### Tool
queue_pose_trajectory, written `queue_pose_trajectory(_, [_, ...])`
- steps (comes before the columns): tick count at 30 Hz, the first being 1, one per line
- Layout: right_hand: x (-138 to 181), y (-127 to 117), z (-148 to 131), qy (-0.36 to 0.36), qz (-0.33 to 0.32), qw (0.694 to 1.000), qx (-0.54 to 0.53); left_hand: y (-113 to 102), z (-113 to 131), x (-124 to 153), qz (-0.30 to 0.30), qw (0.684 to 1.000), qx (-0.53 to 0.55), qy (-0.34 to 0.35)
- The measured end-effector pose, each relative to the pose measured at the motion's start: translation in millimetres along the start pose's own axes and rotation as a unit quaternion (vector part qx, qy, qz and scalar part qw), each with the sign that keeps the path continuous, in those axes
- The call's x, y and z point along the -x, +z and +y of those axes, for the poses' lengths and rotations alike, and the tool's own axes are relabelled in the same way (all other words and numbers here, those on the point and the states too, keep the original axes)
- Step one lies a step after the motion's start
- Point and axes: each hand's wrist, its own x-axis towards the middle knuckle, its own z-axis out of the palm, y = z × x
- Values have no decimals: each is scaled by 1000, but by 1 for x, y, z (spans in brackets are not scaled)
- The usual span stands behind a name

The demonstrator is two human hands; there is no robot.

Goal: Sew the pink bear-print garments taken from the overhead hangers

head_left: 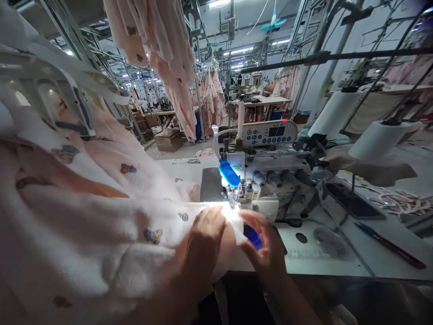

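Pale pink fabric (128, 230) printed with small bears spreads over the left side and runs up to the lit needle area of an overlock sewing machine (270, 174). My left hand (207, 230) presses on the fabric just before the presser foot (232, 198), its fingers bent and closed on the cloth. At the cloth's right edge, my right hand (265, 241) curves in a C shape, thumb and fingers apart. Its fingertips are close to the edge; whether they touch it is unclear. A dark blue surface (253, 237) shows between them. A blue guard (229, 173) sits above the needle.
A clear plastic hanger-like frame (67, 99) is at upper left. Pink garments (158, 49) hang overhead. White thread cones (379, 137) stand at right. On the table lie tweezers (389, 243), a phone-like dark slab (355, 201) and a pile of cord (402, 201).
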Motion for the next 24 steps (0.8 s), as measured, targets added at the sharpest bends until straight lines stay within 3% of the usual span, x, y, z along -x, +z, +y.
queue_pose_trajectory(3, [23,-2,-4,138,-105,978,-119,-9,12,6,3,999,21,-48])
queue_pose_trajectory(6, [22,1,-9,223,-134,954,-147,-12,9,0,-20,998,16,-64])
queue_pose_trajectory(9, [3,4,-10,208,-76,971,-88,-11,-4,-21,-50,997,-21,-60])
queue_pose_trajectory(13, [-15,11,-3,210,-19,977,-19,-2,-20,-51,-156,979,-46,-121])
queue_pose_trajectory(18, [-4,13,1,221,-28,972,-77,1,-26,-57,-253,960,-39,-116])
queue_pose_trajectory(21, [3,9,-4,189,-55,978,-67,-2,-23,-52,-277,954,-58,-99])
queue_pose_trajectory(24, [-1,5,-7,202,-86,973,-68,0,-21,-54,-292,950,-78,-83])
